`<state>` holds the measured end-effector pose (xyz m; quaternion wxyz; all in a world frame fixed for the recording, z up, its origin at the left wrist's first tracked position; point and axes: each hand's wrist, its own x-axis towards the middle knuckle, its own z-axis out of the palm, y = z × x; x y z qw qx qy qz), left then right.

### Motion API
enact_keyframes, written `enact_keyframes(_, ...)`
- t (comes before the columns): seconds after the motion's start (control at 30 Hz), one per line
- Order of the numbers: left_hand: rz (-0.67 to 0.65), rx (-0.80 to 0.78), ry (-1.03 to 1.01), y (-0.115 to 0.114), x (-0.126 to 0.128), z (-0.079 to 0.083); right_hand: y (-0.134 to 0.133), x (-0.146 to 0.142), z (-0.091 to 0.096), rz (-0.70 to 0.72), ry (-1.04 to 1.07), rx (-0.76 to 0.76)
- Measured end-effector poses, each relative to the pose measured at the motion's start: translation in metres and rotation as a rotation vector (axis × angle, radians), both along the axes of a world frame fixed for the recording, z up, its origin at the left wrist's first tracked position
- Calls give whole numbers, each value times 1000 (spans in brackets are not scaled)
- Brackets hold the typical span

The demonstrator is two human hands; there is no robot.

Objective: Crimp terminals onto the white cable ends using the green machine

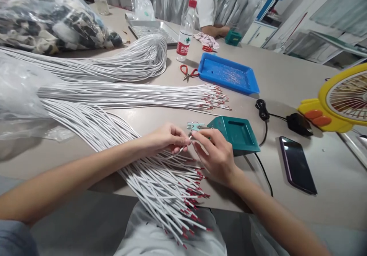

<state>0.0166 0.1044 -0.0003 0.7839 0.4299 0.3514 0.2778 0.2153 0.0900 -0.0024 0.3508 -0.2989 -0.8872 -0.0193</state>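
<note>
My left hand (169,137) pinches one thin white wire (183,145) near its end, above a fanned bundle of white wires with red tips (160,179) that runs off the table's front edge. My right hand (215,152) is closed on the same wire's tip, right by the metal clamp at the left end of a small green device (237,133). Both hands almost touch each other.
A second wire bundle (129,95) and a coiled one (137,57) lie further back. Also here: a blue tray (229,74), red-handled cutters (187,72), a water bottle (185,34), a phone (296,164), a yellow fan (341,103), plastic bags at left, and a seated person (212,7) across the table.
</note>
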Motion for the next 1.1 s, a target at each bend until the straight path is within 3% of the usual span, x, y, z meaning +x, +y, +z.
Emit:
enact_keyframes(0.1, -16, -22, -21, 1, -2, -2, 6, 1, -3, 32, -59, 97)
enact_keyframes(0.23, -35, -14, -28, 1, -2, -5, 9, 1, -4, 61, -59, 77)
enact_keyframes(0.3, -56, 45, -7, -1, 1, -5, 7, -1, -5, 45, -22, 32)
enact_keyframes(0.37, -62, 203, 69, -5, 4, -5, 4, -5, -6, 2, 92, -62)
enact_keyframes(0.43, 23, 540, 213, -9, 5, -6, 0, -10, -5, -56, 277, -291)
enact_keyframes(0.47, 98, 778, 297, -10, 5, -7, -3, -13, -3, -75, 383, -484)
enact_keyframes(0.57, 334, 1505, 514, -11, -1, -9, -11, -20, 4, 20, 624, -1284)
enact_keyframes(0.63, 439, 1713, 589, -8, -5, -10, -16, -22, 10, 139, 676, -1681)
enact_keyframes(0.67, 489, 1683, 599, -5, -6, -11, -18, -21, 14, 163, 668, -1756)
enact_keyframes(0.7, 529, 1571, 589, -2, -6, -11, -19, -19, 18, 149, 645, -1730)
enact_keyframes(0.73, 543, 1396, 567, 1, -6, -12, -19, -17, 23, 102, 611, -1599)
enact_keyframes(0.77, 524, 1191, 537, 4, -5, -14, -18, -14, 28, 39, 550, -1384)
enact_keyframes(0.83, 418, 815, 460, 11, -3, -18, -12, -6, 38, -110, 335, -809)
enact_keyframes(0.87, 364, 685, 414, 13, -2, -20, -7, -3, 42, -169, 169, -540)
enact_keyframes(0.9, 324, 600, 369, 15, -2, -21, -1, -1, 46, -240, -31, -367)
enact_keyframes(0.97, 297, 521, 303, 16, -1, -23, 12, 2, 47, -308, -360, -193)
enact_keyframes(1.1, 284, 502, 298, 13, -1, -22, 32, 2, 34, -356, -694, -199)
